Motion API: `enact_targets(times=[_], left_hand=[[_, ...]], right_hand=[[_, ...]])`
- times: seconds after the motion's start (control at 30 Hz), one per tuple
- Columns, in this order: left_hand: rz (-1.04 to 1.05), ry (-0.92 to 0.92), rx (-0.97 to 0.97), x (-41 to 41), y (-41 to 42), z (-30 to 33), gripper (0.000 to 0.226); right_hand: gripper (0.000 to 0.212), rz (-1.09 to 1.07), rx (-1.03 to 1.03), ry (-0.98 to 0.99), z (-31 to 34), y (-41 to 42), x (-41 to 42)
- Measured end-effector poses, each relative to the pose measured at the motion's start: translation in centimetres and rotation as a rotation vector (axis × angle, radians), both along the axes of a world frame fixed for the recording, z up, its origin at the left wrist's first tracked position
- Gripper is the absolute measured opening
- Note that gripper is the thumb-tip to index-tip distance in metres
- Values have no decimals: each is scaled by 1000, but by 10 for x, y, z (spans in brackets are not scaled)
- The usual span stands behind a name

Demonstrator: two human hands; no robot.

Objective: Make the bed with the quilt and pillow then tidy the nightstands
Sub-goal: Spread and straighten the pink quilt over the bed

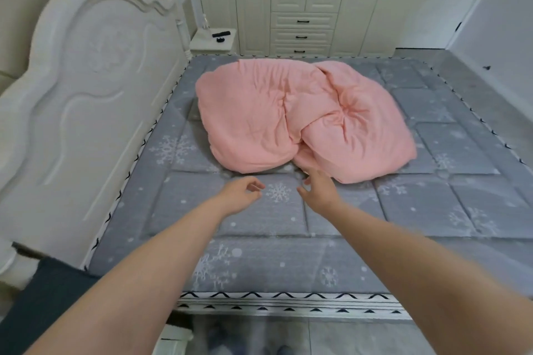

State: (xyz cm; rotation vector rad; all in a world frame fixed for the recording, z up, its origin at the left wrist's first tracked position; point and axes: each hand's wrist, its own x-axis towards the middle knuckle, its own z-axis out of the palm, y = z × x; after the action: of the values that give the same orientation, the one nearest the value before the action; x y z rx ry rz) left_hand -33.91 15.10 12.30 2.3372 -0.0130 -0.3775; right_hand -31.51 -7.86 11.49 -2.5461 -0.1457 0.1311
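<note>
pink quilt (302, 118) bunched, underside hidden

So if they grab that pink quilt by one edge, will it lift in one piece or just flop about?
Probably flop: the pink quilt lies bunched in soft folds and creases on the mattress, so a lifted edge would likely trail the rest. It looks puffy, so perhaps light for its bulk. Neither the left hand nor right hand grips it yet.

Bare grey mattress (259, 256) is lying open across the lower half of the frame. The bunched pink quilt (302, 118) is blocking the centre, and the white headboard (86, 89) is walling the left.
</note>
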Motion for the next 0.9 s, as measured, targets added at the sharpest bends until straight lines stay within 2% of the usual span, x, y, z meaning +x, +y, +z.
enact_targets(times=[0.3, 0.5, 0.6, 0.77, 0.9], left_hand=[[-1, 77, -85, 71, 54, -22, 14], [0, 70, -149, 137, 113, -20, 19], [62, 74, -119, 174, 142, -24, 23], [224, 174, -145, 204, 165, -54, 21], [232, 343, -220, 206, 163, -76, 24]], right_hand=[[58, -74, -36, 98, -20, 40, 39], [74, -181, 48, 401, -34, 94, 72], [74, -201, 79, 446, -43, 118, 79], [74, -191, 115, 553, -66, 145, 87], [72, -222, 136, 674, -84, 151, 104]])
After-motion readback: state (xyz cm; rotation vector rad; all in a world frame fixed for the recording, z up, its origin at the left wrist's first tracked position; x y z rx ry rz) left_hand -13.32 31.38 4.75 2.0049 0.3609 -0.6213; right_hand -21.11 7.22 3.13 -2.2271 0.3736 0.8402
